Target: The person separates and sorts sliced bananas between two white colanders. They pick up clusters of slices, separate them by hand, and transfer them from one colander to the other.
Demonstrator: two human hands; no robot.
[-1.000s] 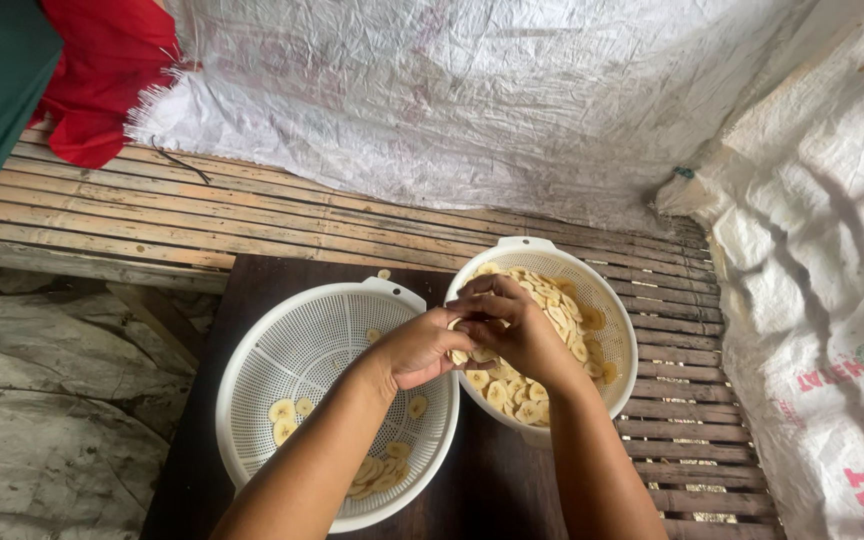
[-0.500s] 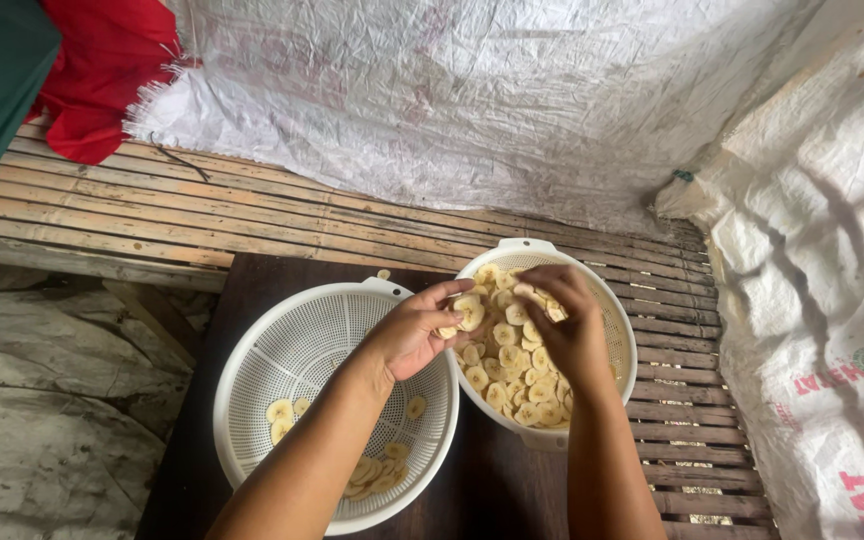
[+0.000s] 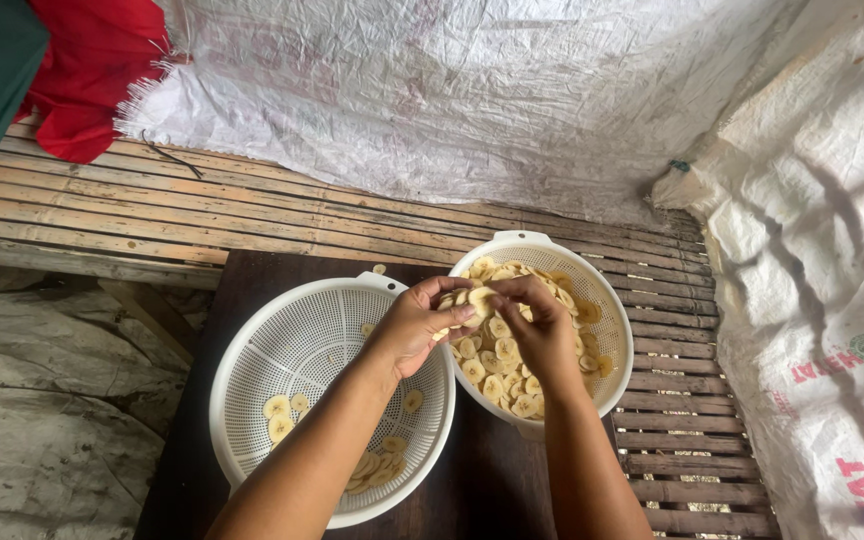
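While our two hands meet over the full colander, we pinch a small stack of banana slices [image 3: 474,297] between them.

Our left hand [image 3: 414,325] curls its fingers shut around one end of the stack, and our right hand [image 3: 542,330] closes on the other end, thumb and fingertips pressed to the slices; how many slices are stuck together we cannot quite tell. Both hands hover above the right colander [image 3: 607,300], which is heaped with pale yellow slices. Just beside it, touching rim to rim, the left colander [image 3: 302,330] holds only a scattering of slices. Both sit on a dark wooden board [image 3: 252,275] laid over a bamboo slat platform [image 3: 152,215].
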